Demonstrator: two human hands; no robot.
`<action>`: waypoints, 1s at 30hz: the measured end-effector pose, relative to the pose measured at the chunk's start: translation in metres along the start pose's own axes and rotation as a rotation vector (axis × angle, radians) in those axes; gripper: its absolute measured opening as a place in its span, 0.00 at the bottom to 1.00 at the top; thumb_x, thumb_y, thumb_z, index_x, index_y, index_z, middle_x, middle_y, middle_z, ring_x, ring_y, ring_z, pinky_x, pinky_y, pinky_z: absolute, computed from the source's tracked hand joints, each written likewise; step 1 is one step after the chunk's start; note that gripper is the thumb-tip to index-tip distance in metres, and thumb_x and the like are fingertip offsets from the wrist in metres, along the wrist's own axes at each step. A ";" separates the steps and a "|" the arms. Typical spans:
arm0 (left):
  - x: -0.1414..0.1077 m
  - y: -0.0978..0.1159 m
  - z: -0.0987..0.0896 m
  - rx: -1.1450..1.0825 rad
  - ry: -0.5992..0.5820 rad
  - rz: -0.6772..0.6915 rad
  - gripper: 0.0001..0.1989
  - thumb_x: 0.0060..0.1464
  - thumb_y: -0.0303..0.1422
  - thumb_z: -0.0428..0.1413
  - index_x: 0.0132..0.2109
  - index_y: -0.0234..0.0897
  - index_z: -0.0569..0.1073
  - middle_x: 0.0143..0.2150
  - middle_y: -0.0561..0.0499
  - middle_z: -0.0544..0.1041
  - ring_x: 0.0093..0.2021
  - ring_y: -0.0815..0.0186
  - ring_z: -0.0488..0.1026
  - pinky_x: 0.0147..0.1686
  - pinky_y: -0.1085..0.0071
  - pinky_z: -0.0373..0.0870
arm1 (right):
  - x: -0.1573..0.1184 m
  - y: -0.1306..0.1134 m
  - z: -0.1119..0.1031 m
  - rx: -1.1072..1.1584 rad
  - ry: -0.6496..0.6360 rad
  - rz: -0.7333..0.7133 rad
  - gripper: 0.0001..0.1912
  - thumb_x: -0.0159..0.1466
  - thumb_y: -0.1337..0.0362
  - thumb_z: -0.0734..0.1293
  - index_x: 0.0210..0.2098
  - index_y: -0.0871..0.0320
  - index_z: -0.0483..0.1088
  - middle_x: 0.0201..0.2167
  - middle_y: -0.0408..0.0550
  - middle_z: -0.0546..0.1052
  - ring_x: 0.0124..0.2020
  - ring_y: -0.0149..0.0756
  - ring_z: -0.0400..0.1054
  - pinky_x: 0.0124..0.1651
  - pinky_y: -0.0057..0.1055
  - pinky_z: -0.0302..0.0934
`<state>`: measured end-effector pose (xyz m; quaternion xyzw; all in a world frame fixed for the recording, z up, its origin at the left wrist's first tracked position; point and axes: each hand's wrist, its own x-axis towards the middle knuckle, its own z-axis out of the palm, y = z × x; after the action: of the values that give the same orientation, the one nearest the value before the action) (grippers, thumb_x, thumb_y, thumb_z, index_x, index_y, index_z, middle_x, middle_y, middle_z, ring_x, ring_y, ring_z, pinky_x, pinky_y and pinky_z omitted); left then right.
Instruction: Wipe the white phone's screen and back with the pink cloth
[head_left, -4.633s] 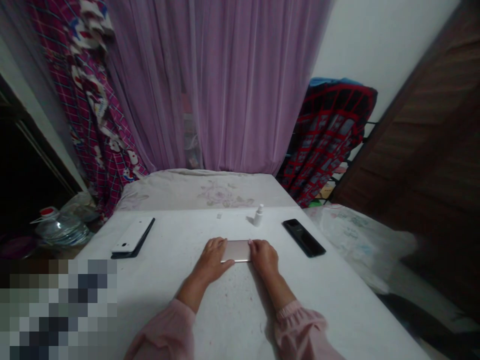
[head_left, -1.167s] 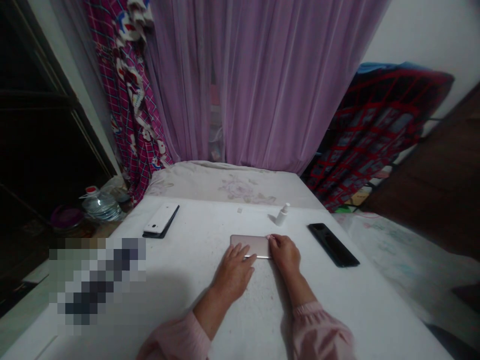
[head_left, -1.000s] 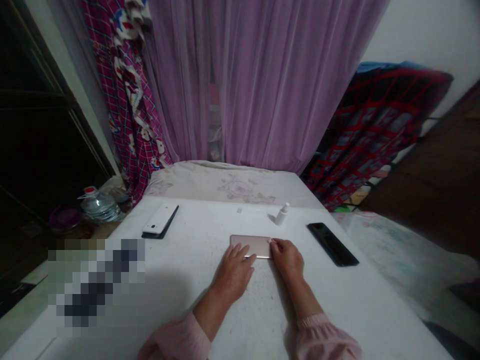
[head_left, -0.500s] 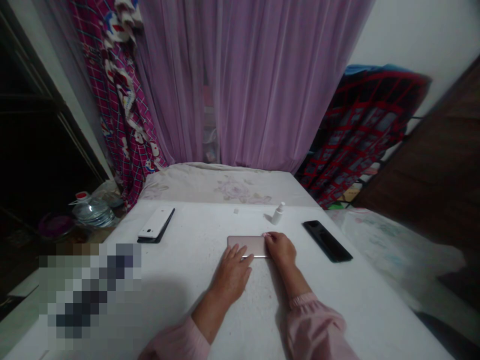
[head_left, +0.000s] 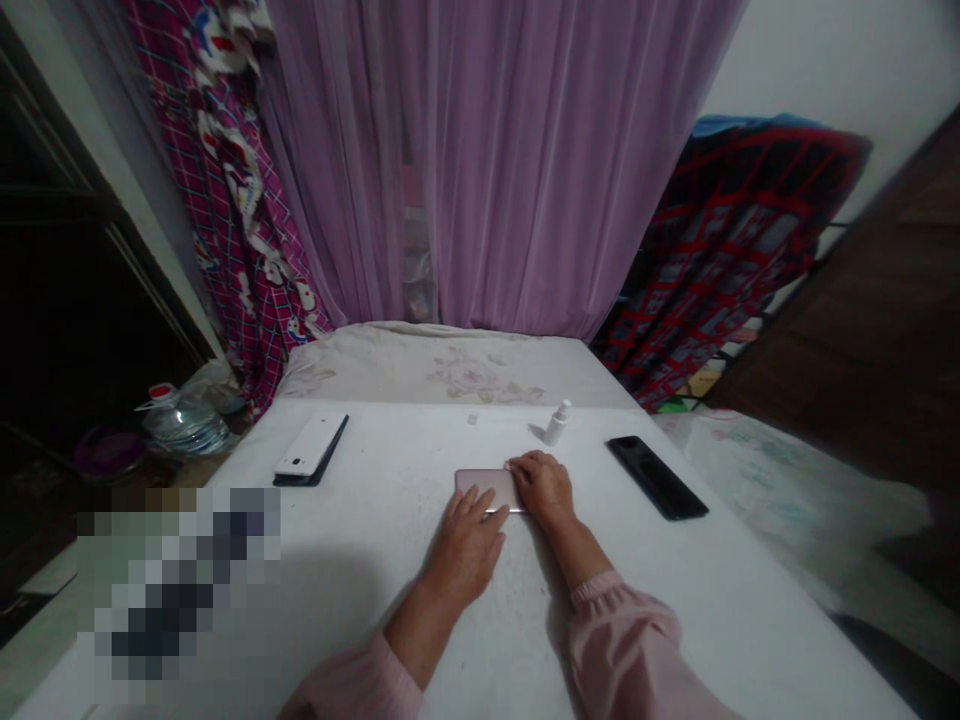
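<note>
Backdrop: a purple sheer curtain (head_left: 495, 170) hangs behind a floral bolster (head_left: 450, 375).
Surface: a white-covered table (head_left: 360, 470).
Beyond left corner: a plastic water bottle (head_left: 184, 425) on the floor.
Left side: a white phone (head_left: 309, 443) on a dark case, near the far edge.
Right side: a black smartphone (head_left: 657, 477), near the right edge.
Centre: a rose-gold phone (head_left: 484, 487) lies flat, between the hands.
Left hand (head_left: 466, 545): open, fingers spread, fingertips on the phone's near edge.
Right hand (head_left: 541, 488): lying over the phone's right end, apart from the left; whether it grips, I cannot tell.
Far edge: a small white dropper bottle (head_left: 557, 423) stands upright, just beyond the phone.
</note>
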<state>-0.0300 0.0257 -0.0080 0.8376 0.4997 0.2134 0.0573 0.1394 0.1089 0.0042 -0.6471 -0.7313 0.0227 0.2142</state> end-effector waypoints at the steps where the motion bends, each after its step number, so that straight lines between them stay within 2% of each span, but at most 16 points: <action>1: 0.000 0.000 0.000 0.005 -0.002 -0.001 0.20 0.61 0.32 0.53 0.59 0.44 0.70 0.63 0.46 0.69 0.64 0.52 0.63 0.63 0.48 0.58 | 0.001 -0.003 0.001 0.003 -0.007 -0.026 0.10 0.65 0.61 0.65 0.40 0.49 0.79 0.38 0.45 0.79 0.41 0.37 0.69 0.42 0.30 0.56; 5: 0.000 0.001 -0.001 0.021 -0.002 -0.003 0.20 0.61 0.32 0.53 0.60 0.44 0.70 0.63 0.46 0.69 0.64 0.51 0.63 0.63 0.48 0.59 | -0.001 -0.007 0.002 0.011 -0.009 -0.052 0.10 0.66 0.61 0.65 0.41 0.49 0.79 0.38 0.46 0.78 0.41 0.37 0.68 0.42 0.31 0.55; 14: -0.001 0.000 0.000 -0.006 0.013 0.007 0.19 0.61 0.33 0.53 0.59 0.44 0.70 0.63 0.45 0.69 0.63 0.51 0.63 0.63 0.48 0.58 | -0.007 0.021 -0.009 -0.046 0.018 0.121 0.12 0.66 0.61 0.64 0.42 0.49 0.79 0.40 0.47 0.78 0.43 0.39 0.68 0.42 0.31 0.56; 18: -0.001 0.001 -0.001 0.012 0.036 0.013 0.18 0.62 0.33 0.53 0.59 0.44 0.71 0.62 0.46 0.70 0.63 0.53 0.63 0.63 0.49 0.60 | -0.005 0.008 -0.011 -0.078 -0.041 0.067 0.12 0.67 0.61 0.63 0.42 0.49 0.79 0.40 0.47 0.78 0.43 0.37 0.68 0.43 0.31 0.55; 24: 0.000 0.002 -0.004 0.038 0.011 0.013 0.19 0.61 0.33 0.55 0.59 0.44 0.70 0.62 0.46 0.70 0.63 0.52 0.64 0.62 0.49 0.60 | -0.002 -0.017 -0.011 -0.049 -0.096 -0.029 0.12 0.67 0.61 0.63 0.44 0.49 0.78 0.40 0.46 0.78 0.43 0.37 0.68 0.43 0.31 0.55; 27: 0.000 0.002 -0.004 0.034 0.010 0.003 0.19 0.60 0.33 0.55 0.59 0.43 0.71 0.62 0.46 0.70 0.63 0.51 0.64 0.62 0.49 0.60 | -0.002 -0.010 -0.014 -0.044 -0.104 -0.018 0.12 0.67 0.60 0.63 0.43 0.48 0.79 0.40 0.46 0.79 0.43 0.37 0.68 0.43 0.30 0.55; 30: 0.000 0.002 -0.004 0.018 0.015 -0.003 0.19 0.61 0.33 0.55 0.59 0.44 0.71 0.62 0.46 0.70 0.63 0.52 0.64 0.63 0.48 0.60 | -0.003 0.008 -0.019 -0.065 -0.097 0.019 0.13 0.67 0.60 0.62 0.43 0.48 0.79 0.41 0.46 0.79 0.44 0.38 0.69 0.43 0.30 0.56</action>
<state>-0.0298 0.0239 -0.0043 0.8355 0.5034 0.2151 0.0464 0.1535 0.1030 0.0184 -0.6589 -0.7349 0.0326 0.1574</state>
